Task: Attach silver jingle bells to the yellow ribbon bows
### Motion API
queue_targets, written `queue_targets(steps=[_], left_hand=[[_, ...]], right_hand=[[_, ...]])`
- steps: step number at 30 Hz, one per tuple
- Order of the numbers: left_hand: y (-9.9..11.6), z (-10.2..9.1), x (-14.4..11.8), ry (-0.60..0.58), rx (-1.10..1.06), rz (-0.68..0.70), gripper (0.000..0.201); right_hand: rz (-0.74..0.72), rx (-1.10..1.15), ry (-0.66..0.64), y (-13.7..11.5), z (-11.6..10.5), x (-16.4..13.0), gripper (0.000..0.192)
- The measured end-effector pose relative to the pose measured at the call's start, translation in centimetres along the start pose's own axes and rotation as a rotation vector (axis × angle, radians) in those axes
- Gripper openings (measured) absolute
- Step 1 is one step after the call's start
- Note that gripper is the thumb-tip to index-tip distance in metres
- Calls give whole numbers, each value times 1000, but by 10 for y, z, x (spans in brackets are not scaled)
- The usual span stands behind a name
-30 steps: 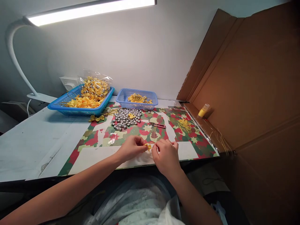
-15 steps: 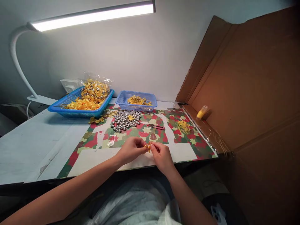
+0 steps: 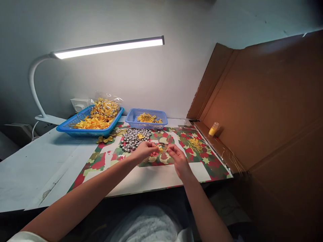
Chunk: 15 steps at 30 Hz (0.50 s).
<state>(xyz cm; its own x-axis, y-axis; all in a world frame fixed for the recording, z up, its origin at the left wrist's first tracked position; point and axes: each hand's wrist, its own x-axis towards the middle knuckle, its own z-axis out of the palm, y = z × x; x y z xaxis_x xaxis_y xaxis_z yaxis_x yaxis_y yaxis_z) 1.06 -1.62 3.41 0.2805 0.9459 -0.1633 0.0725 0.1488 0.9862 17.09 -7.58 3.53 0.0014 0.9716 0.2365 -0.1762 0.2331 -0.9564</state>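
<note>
Single head-worn view, facing forward and down, near the table (image 3: pixel 37 168)

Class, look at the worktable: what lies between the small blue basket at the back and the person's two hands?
In the head view, a heap of silver bells lies on the patterned mat between the small blue basket and the left hand and right hand.

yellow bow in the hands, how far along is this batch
Done, it seems: bows piled in the large blue tray and a bag of them. In hand: the left hand and right hand pinch one small yellow bow over the mat. Left: a heap of silver bells and loose gold threads.
</note>
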Motion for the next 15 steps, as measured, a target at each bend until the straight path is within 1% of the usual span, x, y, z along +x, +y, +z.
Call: queue_targets(steps=[3, 6, 9, 12, 15], left_hand=[[-1, -1, 17, 60, 22, 25, 10], [-6, -2, 28, 125, 42, 35, 7], [-12, -2, 32, 144, 54, 52, 7], [-17, -1, 32, 140, 80, 132, 8], [-21, -1, 31, 151, 134, 217, 8]], right_hand=[[-33, 117, -36, -19, -15, 6, 18], [-84, 213, -50, -40, -28, 12, 18], [-137, 200, -35, -58, -36, 18, 16], [-154, 162, -14, -69, -38, 24, 16], [-172, 145, 3, -75, -37, 26, 18]])
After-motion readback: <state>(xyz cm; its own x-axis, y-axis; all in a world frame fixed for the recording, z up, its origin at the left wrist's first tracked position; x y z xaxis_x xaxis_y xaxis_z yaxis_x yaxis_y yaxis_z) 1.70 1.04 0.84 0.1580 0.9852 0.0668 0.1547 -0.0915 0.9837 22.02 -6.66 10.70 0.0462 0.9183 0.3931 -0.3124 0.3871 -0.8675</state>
